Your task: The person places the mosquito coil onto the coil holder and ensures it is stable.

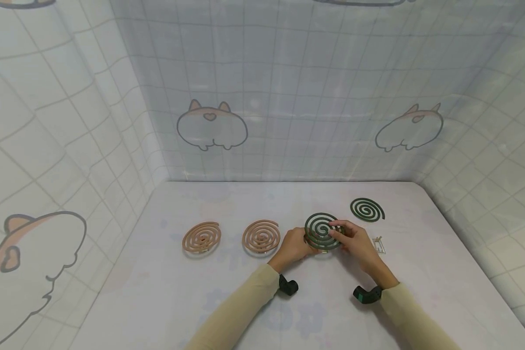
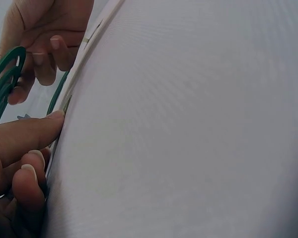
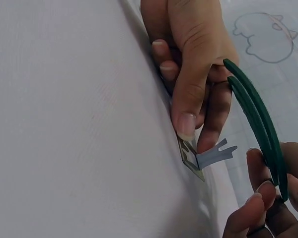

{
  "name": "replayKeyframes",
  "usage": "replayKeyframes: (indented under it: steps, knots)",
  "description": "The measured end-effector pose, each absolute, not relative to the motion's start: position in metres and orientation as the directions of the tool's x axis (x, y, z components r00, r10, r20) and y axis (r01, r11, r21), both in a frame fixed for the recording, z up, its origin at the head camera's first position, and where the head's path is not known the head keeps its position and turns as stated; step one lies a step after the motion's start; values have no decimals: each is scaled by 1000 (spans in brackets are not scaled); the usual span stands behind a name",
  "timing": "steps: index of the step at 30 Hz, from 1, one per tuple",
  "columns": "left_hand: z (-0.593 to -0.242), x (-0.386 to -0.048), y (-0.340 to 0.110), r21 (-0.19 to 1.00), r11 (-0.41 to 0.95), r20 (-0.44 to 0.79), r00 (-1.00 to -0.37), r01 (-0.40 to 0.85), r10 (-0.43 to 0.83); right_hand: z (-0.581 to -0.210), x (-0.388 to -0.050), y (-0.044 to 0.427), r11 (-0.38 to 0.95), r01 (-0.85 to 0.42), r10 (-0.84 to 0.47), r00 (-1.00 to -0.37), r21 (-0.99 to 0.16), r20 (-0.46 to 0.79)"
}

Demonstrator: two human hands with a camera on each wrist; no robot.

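Observation:
A green mosquito coil (image 3: 262, 124) is pinched between the thumb and fingers of my right hand (image 1: 359, 245). It tilts above the table, in front of my left hand (image 1: 294, 247). Thumb and fingers of the left hand grip a small metal coil stand (image 3: 216, 154) low at the table surface. Its forked prong sticks up toward the coil in the right wrist view, with a gap between them. In the head view the coil covers most of this stand and the left fingertips.
Two brown coils, one at far left (image 1: 202, 238) and one nearer the left hand (image 1: 261, 236), sit raised on stands. Another green coil (image 1: 366, 210) lies flat behind the right hand. A bare metal stand (image 1: 378, 245) lies right of it. Tiled-pattern cloth walls (image 1: 280, 136) enclose the table.

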State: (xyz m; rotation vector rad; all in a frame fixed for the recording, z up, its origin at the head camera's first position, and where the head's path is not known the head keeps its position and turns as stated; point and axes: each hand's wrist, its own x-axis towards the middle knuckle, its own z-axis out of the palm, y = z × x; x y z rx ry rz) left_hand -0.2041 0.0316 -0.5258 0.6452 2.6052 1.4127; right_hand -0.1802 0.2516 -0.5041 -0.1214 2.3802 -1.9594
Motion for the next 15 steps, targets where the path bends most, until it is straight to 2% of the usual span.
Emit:
replayKeyframes:
  steps: [15]
  knots:
    - [-525,-204,32,785,512,133,-902,349,410,-507,-179,254,187,9,-68,-997,-982,-22]
